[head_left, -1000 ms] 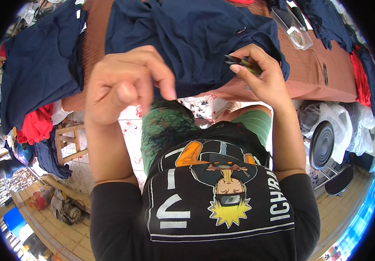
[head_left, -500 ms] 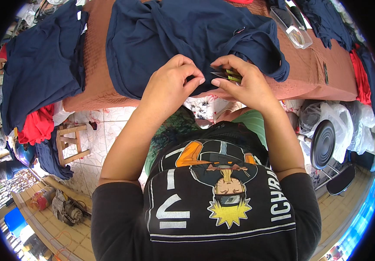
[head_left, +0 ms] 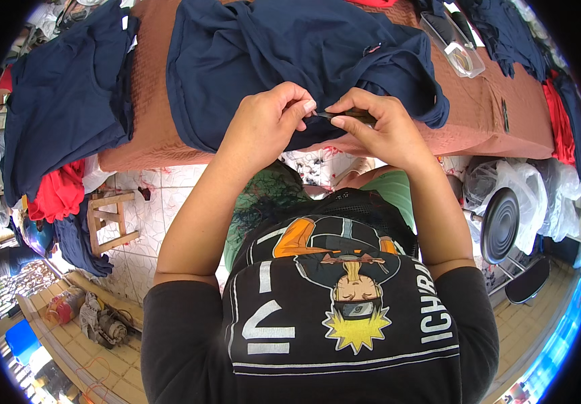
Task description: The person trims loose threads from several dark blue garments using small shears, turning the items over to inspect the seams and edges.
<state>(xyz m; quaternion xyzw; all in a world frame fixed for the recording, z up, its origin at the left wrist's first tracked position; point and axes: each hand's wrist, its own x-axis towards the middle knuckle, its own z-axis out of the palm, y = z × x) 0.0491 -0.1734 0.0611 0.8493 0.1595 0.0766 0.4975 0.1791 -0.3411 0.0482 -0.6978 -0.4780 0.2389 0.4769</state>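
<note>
Table [head_left: 519, 114], rust-brown cloth cover: navy garment [head_left: 290, 54] spread centre, clear plastic case [head_left: 457, 47] right.

You're in a garment workshop, semi-open: navy shirts [head_left: 290, 54] spread over a bench [head_left: 492, 128] with brown cloth cover, more navy pieces [head_left: 61, 101] heaped at your left, red fabric [head_left: 58, 192] hanging off the edge; tiled floor [head_left: 149, 215], wooden stool [head_left: 108, 222], bagged bundles in white plastic [head_left: 533, 195] to your right
</note>
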